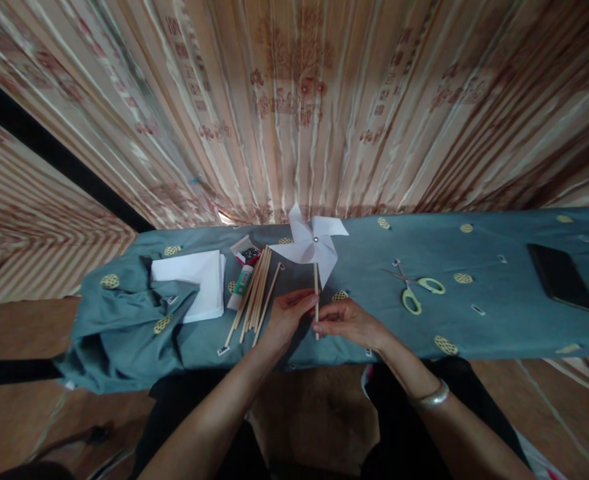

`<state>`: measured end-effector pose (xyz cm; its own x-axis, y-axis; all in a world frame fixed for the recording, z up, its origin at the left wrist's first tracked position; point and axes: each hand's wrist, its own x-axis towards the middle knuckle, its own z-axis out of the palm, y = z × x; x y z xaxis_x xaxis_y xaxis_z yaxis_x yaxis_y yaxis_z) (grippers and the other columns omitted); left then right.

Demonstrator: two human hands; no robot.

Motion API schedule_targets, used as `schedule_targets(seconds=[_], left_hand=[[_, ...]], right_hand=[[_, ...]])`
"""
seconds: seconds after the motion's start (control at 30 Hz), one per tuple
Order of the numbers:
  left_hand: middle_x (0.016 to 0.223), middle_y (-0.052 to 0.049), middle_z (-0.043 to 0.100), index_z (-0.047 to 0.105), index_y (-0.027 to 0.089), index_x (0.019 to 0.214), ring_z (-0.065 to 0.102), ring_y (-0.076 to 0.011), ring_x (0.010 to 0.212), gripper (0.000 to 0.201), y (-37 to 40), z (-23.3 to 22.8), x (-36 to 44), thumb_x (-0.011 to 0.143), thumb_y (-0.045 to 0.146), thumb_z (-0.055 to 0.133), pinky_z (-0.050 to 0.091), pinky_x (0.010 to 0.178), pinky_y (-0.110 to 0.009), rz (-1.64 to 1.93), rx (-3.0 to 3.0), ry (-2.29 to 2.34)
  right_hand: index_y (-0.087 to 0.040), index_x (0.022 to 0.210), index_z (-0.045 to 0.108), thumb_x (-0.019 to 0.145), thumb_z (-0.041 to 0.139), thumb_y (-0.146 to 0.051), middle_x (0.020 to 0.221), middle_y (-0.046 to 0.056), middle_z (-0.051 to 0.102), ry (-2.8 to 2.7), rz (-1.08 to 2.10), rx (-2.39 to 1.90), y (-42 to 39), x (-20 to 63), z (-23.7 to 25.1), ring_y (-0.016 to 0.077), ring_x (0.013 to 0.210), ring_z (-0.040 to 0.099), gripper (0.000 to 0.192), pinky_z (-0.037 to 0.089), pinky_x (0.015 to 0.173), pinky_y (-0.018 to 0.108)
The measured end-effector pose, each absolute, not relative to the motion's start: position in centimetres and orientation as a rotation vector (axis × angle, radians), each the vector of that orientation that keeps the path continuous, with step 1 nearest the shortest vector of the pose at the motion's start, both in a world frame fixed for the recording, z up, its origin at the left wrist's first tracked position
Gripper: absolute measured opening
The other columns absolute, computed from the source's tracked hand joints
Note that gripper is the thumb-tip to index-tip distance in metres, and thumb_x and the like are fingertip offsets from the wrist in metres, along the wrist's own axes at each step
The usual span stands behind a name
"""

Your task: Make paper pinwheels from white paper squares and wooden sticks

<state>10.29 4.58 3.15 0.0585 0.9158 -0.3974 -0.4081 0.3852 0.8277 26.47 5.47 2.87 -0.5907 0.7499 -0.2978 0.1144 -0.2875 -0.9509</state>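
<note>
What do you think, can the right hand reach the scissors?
Probably yes: the scissors lie nearby with only cloth between, though the right hand is busy at the pinwheel stick.

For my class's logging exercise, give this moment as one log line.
left hand: holding stick; right hand: holding stick; pinwheel: atop stick; scissors: open

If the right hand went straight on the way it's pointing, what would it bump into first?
Past the stick of the pinwheel, already at its fingers, the right hand would probably bump into the left hand, though depth is hard to judge here.
</note>
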Motion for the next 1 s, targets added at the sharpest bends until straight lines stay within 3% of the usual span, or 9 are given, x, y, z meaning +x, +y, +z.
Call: schedule_targets(seconds=[0.37,0.53,0.73,1.0], left_hand=[[0.075,-0.006,0.076,0.080,0.014,0.078,0.063,-0.0143,0.066,0.040,4.3,2.6,10.2,0.049,0.038,0.093,0.050,0.071,-0.028,1.080,0.675,1.122],[0.080,-0.007,0.077,0.081,0.015,0.079,0.063,-0.0149,0.068,0.039,4.1,2.5,10.5,0.050,0.039,0.092,0.050,0.070,-0.028,1.028,0.727,1.121],[0.078,-0.006,0.077,0.081,0.017,0.076,0.063,-0.0156,0.068,0.036,4.0,2.3,10.7,0.050,0.038,0.091,0.050,0.068,-0.028,1.009,0.773,1.129],[0.078,-0.006,0.077,0.081,0.017,0.078,0.063,-0.0159,0.068,0.033,4.0,2.2,10.7,0.053,0.037,0.088,0.050,0.069,-0.028,1.009,0.813,1.146]], right_hand=[[-0.018,0.071,0.076,0.067,0.081,-0.057,0.069,0.002,0.074,-1.604,1.851,-1.154,6.5,28.3,3.6,0.0138,0.065,0.062,0.039,0.047,0.064,0.026],[-0.022,0.085,0.079,0.063,0.084,-0.058,0.081,0.003,0.077,-1.133,1.542,-1.237,8.5,30.8,4.3,0.0128,0.070,0.063,0.043,0.048,0.066,0.024],[-0.022,0.074,0.078,0.051,0.094,-0.043,0.070,-0.002,0.072,-0.822,1.588,-1.140,9.7,31.1,4.5,0.0066,0.054,0.055,0.035,0.047,0.056,0.020],[-0.019,0.072,0.078,0.049,0.096,-0.040,0.068,-0.002,0.071,-0.812,1.618,-1.113,9.5,30.7,5.0,0.0036,0.051,0.054,0.035,0.046,0.050,0.014]])
